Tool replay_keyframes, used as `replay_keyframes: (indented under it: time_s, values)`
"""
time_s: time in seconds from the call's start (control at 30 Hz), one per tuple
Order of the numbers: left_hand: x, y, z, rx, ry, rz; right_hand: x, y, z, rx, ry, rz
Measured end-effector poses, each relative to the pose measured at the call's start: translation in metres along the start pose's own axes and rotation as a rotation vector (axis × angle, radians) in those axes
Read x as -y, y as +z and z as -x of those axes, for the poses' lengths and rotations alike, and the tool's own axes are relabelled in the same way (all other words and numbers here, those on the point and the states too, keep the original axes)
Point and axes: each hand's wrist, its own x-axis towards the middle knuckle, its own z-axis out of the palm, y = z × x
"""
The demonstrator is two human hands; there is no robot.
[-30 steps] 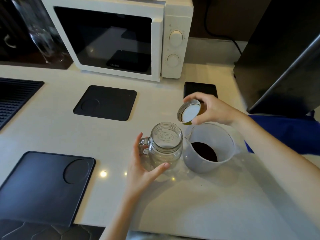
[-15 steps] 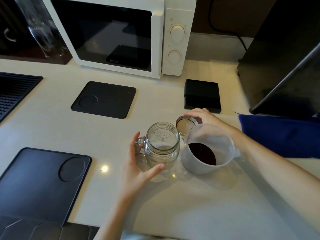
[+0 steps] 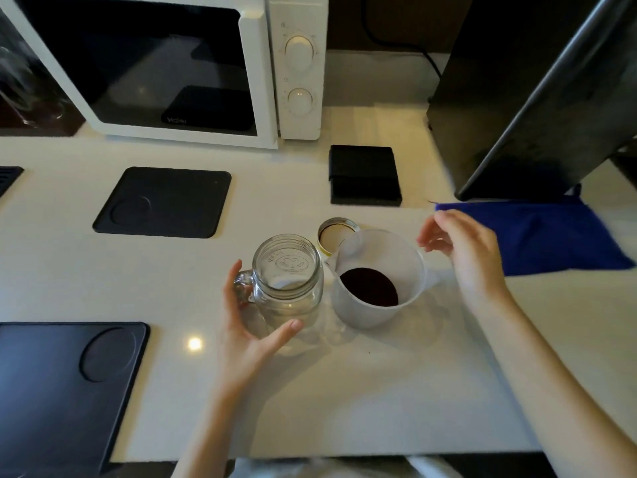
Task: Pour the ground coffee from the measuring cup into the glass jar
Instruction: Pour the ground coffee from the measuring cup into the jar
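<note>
On the white counter (image 3: 344,391) we've got the measuring cup (image 3: 377,277) with ground coffee (image 3: 368,286) upright at three o'clock beside the glass jar (image 3: 287,281), left hand (image 3: 248,326) curled round the jar, right hand (image 3: 465,250) loosely spread and empty, lid (image 3: 336,232) at twelve.

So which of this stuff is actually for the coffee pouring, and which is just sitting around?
For the job: glass jar, measuring cup, ground coffee, jar lid.

Lying about: microwave, black mats, small black box, blue cloth.
</note>
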Motion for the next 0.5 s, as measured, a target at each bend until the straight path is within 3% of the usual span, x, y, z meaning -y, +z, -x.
replay_keyframes:
  time_s: [0.13,0.27,0.37,0.5]
  values:
    - [0.005,-0.004,0.001,-0.004,0.01,-0.061,-0.021,0.01,0.033,-0.217,0.169,-0.14]
    - [0.012,-0.004,-0.002,-0.002,0.017,-0.01,-0.035,0.024,0.049,-0.3,0.274,-0.326]
    - [0.01,0.0,-0.011,-0.116,-0.025,0.145,-0.038,0.033,0.052,-0.307,0.288,-0.342]
    - [-0.005,0.0,-0.021,-0.259,-0.021,0.11,-0.037,0.045,0.052,-0.35,0.411,-0.376]
